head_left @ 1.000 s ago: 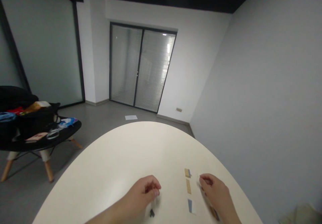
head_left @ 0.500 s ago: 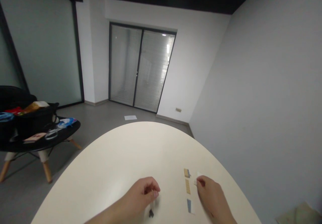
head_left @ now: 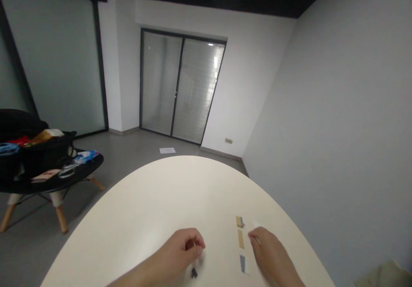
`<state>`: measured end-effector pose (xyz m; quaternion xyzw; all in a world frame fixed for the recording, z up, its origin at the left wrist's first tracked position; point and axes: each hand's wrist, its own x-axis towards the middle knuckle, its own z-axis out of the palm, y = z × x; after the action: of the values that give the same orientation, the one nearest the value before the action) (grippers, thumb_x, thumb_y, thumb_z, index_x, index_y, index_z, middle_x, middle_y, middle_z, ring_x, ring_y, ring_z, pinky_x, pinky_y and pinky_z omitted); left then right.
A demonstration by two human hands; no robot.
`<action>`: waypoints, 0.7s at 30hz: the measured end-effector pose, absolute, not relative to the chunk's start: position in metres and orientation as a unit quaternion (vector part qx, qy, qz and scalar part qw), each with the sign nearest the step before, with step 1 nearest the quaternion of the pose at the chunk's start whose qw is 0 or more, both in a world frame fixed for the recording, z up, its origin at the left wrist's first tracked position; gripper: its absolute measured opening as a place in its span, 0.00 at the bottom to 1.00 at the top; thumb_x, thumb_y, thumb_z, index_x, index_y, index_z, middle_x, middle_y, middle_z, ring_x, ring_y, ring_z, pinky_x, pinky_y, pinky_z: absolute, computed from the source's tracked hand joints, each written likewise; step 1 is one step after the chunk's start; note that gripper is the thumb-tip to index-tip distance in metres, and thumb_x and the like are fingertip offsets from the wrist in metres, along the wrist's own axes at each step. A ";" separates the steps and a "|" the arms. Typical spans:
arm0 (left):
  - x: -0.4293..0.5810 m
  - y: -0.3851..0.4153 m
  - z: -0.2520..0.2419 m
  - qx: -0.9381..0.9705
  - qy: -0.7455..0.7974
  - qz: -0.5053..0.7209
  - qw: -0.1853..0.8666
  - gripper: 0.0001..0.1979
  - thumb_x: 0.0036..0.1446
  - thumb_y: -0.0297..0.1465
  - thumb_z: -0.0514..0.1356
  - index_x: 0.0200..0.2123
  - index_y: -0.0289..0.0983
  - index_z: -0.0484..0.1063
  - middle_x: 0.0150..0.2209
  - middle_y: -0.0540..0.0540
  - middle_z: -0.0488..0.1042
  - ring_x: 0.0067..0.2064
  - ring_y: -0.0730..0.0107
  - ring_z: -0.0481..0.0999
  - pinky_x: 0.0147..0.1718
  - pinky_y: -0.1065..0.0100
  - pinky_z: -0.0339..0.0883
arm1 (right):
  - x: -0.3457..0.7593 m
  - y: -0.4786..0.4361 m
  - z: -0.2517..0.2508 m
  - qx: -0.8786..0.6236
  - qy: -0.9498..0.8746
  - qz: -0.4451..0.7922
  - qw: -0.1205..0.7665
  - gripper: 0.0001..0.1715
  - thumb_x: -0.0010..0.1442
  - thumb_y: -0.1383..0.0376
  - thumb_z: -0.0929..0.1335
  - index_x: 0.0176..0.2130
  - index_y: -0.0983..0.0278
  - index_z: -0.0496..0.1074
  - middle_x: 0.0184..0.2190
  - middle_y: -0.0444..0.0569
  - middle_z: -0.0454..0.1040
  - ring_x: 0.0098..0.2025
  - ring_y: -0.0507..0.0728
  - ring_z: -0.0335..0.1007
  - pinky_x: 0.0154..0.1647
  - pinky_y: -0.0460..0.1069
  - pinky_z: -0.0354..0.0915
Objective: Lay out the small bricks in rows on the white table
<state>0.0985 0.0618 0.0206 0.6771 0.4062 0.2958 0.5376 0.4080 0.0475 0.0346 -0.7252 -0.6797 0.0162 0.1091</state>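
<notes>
My left hand [head_left: 184, 249] is curled over the near middle of the round table, thumb against the fingertips. A thin pale sliver shows at the pinch, too small to name. Just below that hand is a small black piece [head_left: 194, 273]; whether it hangs from the pinch or lies on the table I cannot tell. My right hand [head_left: 268, 248] is closed in a pinch at the right, a small pale bit showing between thumb and finger. Left of it lie a yellow-and-blue strip [head_left: 239, 221], a tan strip [head_left: 240, 239] and a blue-and-white strip [head_left: 243, 264], in a column.
The cream round table [head_left: 174, 188] has its curved edge ahead. A white piece [head_left: 256, 224] lies partly behind my right hand. At the left stands a black chair [head_left: 86, 166] holding a bag and packets. A white sheet [head_left: 167, 150] lies on the floor.
My right hand has turned slightly, and its pinched fingertips have shifted a little left and down towards the tan strip. My left hand stays almost where it was.
</notes>
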 end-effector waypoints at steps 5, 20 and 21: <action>0.089 0.058 0.035 0.764 0.410 0.261 0.424 0.14 0.53 0.23 0.55 0.37 0.37 0.80 0.34 0.48 0.77 0.36 0.68 0.73 0.36 0.70 0.63 | 0.400 0.047 0.042 -0.719 -0.687 -0.001 0.103 0.20 0.65 0.68 0.60 0.35 0.63 0.80 0.39 0.55 0.80 0.42 0.60 0.75 0.45 0.51 0.65; 0.079 0.053 0.041 0.890 0.263 0.179 0.326 0.21 0.46 0.15 0.62 0.39 0.44 0.83 0.40 0.47 0.78 0.45 0.62 0.75 0.47 0.68 0.64 | 0.414 0.049 0.036 -0.677 -0.673 -0.102 0.281 0.24 0.66 0.58 0.57 0.47 0.66 0.76 0.45 0.57 0.79 0.45 0.62 0.76 0.51 0.57 0.69; 0.080 0.053 0.040 0.892 0.266 0.178 0.320 0.19 0.47 0.16 0.63 0.37 0.44 0.83 0.39 0.47 0.79 0.44 0.63 0.75 0.46 0.68 0.64 | 0.413 0.048 0.038 -0.672 -0.671 -0.105 0.296 0.25 0.66 0.56 0.57 0.46 0.65 0.76 0.44 0.56 0.79 0.43 0.62 0.77 0.49 0.57 0.70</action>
<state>0.0803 0.0527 0.0402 0.8916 0.2662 0.1778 0.3202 0.4134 0.0485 0.0384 -0.6716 -0.6714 -0.1046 0.2955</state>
